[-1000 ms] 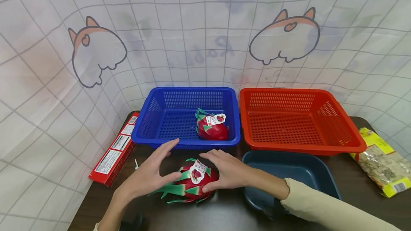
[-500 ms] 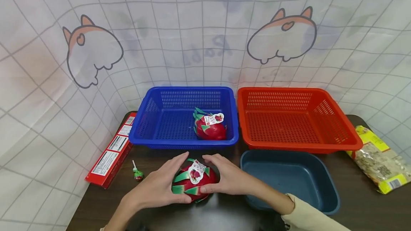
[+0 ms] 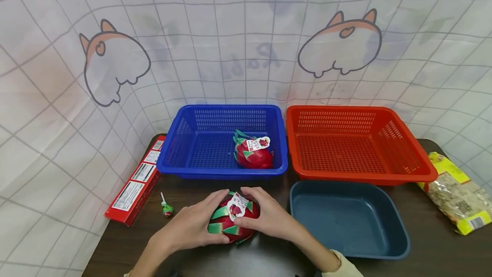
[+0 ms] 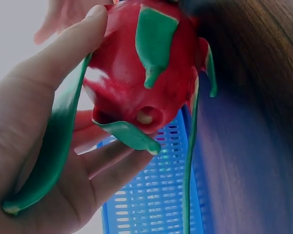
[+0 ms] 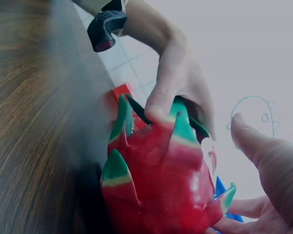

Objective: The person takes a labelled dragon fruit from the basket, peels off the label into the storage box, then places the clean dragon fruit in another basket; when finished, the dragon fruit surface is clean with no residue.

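Dragonfruit against left hand, perhaps touching right hand.

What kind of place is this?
Probably a little table corner indoors, though I can't tell which building. There's a dark table, two plastic baskets, one blue and one red, and a cartoon-printed sheet behind them.

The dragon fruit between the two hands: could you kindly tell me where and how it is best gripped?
I'd cup the red body of the dragon fruit from both sides, left hand at the leafy end, right hand opposite: it is broad and rounded, while the long, thin green leaves look weak.
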`<state>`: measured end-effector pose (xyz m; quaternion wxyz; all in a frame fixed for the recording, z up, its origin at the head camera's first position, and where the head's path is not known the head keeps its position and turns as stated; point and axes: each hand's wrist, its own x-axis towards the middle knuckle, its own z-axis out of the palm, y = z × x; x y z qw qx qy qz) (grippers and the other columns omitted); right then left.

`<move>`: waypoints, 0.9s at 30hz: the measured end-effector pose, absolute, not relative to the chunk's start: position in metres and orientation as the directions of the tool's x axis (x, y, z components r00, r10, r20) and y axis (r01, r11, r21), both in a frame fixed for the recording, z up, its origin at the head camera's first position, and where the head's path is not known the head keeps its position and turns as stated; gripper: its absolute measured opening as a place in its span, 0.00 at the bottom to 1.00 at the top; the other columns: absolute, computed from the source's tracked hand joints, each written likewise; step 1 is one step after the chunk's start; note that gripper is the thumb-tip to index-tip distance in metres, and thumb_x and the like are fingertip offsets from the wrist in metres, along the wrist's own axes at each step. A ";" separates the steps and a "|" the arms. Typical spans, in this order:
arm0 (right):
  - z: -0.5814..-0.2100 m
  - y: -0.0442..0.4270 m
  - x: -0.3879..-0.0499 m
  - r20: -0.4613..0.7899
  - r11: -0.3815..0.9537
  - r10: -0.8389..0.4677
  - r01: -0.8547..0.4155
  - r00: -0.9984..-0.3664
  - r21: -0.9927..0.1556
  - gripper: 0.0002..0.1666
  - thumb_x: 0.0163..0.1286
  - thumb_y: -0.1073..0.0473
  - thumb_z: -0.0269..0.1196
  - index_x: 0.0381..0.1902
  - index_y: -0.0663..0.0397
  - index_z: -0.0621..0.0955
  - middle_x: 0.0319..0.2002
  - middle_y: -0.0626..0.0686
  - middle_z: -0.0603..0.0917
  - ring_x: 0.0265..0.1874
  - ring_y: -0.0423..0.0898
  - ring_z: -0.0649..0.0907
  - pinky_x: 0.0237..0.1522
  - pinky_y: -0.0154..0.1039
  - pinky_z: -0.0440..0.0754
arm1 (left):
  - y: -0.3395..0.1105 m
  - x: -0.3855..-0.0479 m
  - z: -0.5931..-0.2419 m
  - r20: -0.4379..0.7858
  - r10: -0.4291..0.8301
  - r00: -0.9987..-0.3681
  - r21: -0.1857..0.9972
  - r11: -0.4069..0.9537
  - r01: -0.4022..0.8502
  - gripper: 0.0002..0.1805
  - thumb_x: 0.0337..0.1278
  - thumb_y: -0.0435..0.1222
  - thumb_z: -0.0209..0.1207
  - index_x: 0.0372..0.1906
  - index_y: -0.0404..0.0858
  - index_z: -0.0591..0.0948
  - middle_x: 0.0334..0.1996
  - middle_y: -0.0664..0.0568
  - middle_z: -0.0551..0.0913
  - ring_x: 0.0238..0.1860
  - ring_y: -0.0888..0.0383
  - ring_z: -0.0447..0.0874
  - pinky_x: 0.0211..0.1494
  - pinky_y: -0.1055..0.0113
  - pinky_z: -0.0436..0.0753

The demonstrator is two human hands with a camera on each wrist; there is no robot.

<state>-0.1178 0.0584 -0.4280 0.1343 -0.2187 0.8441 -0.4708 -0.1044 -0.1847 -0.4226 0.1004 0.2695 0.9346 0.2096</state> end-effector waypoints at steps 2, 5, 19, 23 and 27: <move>-0.429 0.057 -0.118 -0.015 0.458 -0.478 -0.235 -0.878 -0.857 0.43 0.60 0.41 0.68 0.67 0.57 0.70 0.61 0.54 0.75 0.56 0.48 0.76 0.57 0.49 0.79 | -0.185 -0.105 -0.422 -0.064 0.558 -0.828 0.437 0.761 0.479 0.55 0.44 0.68 0.62 0.75 0.51 0.55 0.68 0.58 0.69 0.54 0.62 0.78 0.48 0.58 0.84; -0.432 0.055 -0.119 0.001 0.441 -0.445 -0.221 -0.895 -0.870 0.37 0.64 0.43 0.66 0.64 0.58 0.73 0.59 0.55 0.77 0.56 0.50 0.78 0.57 0.49 0.79 | -0.186 -0.107 -0.422 -0.060 0.577 -0.815 0.427 0.753 0.502 0.53 0.47 0.66 0.62 0.75 0.49 0.57 0.66 0.58 0.72 0.55 0.62 0.78 0.50 0.58 0.84; -0.437 0.051 -0.124 0.020 0.426 -0.333 -0.169 -0.943 -0.889 0.19 0.72 0.51 0.57 0.53 0.56 0.83 0.45 0.53 0.85 0.38 0.43 0.77 0.38 0.30 0.76 | -0.184 -0.106 -0.419 -0.135 0.597 -0.790 0.464 0.743 0.482 0.50 0.50 0.65 0.60 0.75 0.50 0.58 0.66 0.58 0.72 0.57 0.60 0.76 0.54 0.53 0.82; -0.438 0.049 -0.126 0.018 0.416 -0.330 -0.162 -0.944 -0.895 0.17 0.71 0.54 0.58 0.51 0.57 0.84 0.45 0.55 0.86 0.38 0.43 0.78 0.38 0.30 0.76 | -0.185 -0.106 -0.419 -0.136 0.593 -0.793 0.466 0.745 0.478 0.50 0.50 0.65 0.61 0.75 0.50 0.58 0.66 0.58 0.72 0.57 0.59 0.76 0.53 0.53 0.82; -0.437 0.048 -0.130 -0.011 0.399 -0.328 -0.127 -0.945 -0.908 0.15 0.70 0.56 0.59 0.47 0.58 0.85 0.45 0.56 0.86 0.38 0.43 0.78 0.39 0.31 0.77 | -0.185 -0.106 -0.418 -0.135 0.594 -0.793 0.464 0.745 0.479 0.50 0.50 0.65 0.61 0.75 0.49 0.57 0.66 0.57 0.72 0.57 0.59 0.76 0.53 0.53 0.82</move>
